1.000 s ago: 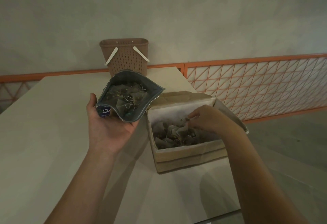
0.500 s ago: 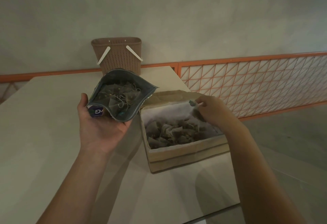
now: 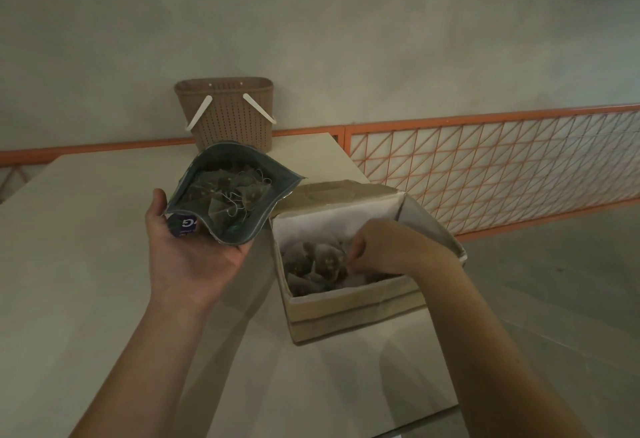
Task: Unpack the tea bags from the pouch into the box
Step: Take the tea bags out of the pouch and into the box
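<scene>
My left hand (image 3: 187,257) holds the open grey foil pouch (image 3: 277,183) from below, palm up, its mouth turned toward me. Several pyramid tea bags (image 3: 225,191) with strings lie inside it. To the right of the pouch, the lined cardboard box (image 3: 346,302) stands on the table with its flaps open. A pile of tea bags (image 3: 311,264) fills its left half. My right hand (image 3: 384,247) reaches down into the box with its fingers curled together, pinching a tea bag at the edge of the pile. That hand hides the box's right half.
A brown perforated basket (image 3: 228,115) with white handles stands at the table's far edge against the wall. An orange metal railing (image 3: 485,167) runs behind and to the right. The beige table (image 3: 86,264) ends just right of the box, where the floor drops away.
My right hand, raised over the box's far right corner with a tea bag half a second ago, has come back down into the box. The pouch stays in my left hand.
</scene>
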`<action>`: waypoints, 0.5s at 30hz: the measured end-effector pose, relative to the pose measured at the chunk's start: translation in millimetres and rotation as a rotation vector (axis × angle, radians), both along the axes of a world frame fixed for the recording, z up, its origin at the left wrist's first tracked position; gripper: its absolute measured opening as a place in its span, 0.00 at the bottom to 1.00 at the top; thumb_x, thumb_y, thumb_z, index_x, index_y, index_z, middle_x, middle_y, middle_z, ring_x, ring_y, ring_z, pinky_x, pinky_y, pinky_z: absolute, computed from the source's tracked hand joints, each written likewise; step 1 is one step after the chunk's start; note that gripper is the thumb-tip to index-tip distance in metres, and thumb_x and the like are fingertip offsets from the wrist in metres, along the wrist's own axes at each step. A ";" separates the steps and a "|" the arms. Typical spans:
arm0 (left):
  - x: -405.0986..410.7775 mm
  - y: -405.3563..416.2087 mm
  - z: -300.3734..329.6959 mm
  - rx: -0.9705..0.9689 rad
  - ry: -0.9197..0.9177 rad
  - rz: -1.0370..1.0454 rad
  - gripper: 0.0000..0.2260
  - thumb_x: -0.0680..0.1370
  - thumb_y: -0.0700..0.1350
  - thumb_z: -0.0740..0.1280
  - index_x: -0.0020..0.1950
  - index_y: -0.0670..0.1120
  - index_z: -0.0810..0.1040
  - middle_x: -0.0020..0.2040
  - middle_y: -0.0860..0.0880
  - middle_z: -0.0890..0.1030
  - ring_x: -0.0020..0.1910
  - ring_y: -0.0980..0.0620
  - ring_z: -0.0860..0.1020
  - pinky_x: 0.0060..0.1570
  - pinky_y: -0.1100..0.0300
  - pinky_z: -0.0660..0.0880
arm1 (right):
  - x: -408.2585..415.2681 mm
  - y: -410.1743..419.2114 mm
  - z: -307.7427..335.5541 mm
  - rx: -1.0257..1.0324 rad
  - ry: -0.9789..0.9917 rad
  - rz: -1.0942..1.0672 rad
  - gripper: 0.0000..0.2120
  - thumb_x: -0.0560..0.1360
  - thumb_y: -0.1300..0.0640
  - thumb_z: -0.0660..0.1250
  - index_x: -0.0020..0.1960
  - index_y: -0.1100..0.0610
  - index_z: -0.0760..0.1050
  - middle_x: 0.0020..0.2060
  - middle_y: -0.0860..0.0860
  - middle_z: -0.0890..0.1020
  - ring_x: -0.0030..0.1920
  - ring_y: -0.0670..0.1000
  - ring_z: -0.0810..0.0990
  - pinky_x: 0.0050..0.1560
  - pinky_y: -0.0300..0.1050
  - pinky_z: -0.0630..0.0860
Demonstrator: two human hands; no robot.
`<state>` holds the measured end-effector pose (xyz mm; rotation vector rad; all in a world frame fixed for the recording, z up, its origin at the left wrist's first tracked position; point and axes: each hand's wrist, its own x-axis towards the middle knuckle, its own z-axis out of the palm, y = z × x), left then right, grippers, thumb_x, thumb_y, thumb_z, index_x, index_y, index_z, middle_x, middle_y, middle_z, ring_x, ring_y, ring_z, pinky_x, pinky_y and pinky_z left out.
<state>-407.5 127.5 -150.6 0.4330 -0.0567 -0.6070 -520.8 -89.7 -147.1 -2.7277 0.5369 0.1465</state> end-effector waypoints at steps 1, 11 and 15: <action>-0.2 0.5 -0.1 0.003 -0.004 -0.003 0.28 0.77 0.65 0.64 0.70 0.48 0.76 0.65 0.40 0.81 0.64 0.38 0.79 0.71 0.45 0.70 | 2.6 2.5 4.5 0.000 -0.069 0.001 0.08 0.75 0.52 0.68 0.50 0.54 0.81 0.47 0.50 0.82 0.50 0.51 0.79 0.58 0.50 0.76; 2.5 6.7 -0.6 0.050 -0.048 -0.059 0.32 0.76 0.69 0.60 0.69 0.46 0.75 0.66 0.40 0.80 0.66 0.42 0.78 0.69 0.47 0.72 | 30.4 97.3 73.3 0.191 -0.714 0.304 0.07 0.75 0.59 0.69 0.52 0.52 0.83 0.47 0.44 0.81 0.46 0.40 0.78 0.52 0.33 0.75; 1.7 9.1 -1.4 0.055 -0.035 -0.042 0.31 0.77 0.68 0.60 0.69 0.47 0.76 0.65 0.41 0.81 0.62 0.42 0.81 0.62 0.45 0.77 | 69.5 116.0 69.3 0.027 -0.448 0.354 0.13 0.79 0.60 0.62 0.61 0.52 0.80 0.58 0.49 0.82 0.56 0.48 0.79 0.60 0.41 0.74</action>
